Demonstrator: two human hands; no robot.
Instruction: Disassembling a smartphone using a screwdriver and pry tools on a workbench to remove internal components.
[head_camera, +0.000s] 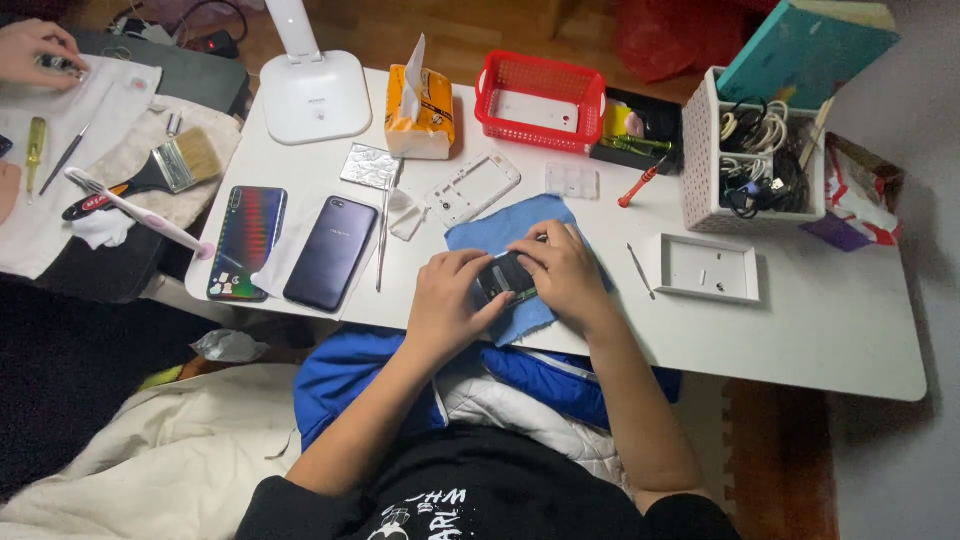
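Your left hand and right hand both pinching small dark rectangular phone, fingers pressed on it, over blue cloth on white counter.

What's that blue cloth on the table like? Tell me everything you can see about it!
The blue cloth is a soft-looking, plain, mid-blue square, a bit rumpled, lying flat and turned at an angle on the white table, near the front edge. Its near corner reaches that edge. Much of it is hidden: the left hand and right hand rest on it, holding a small dark phone part over its middle. Its far corner lies close to a white phone frame.
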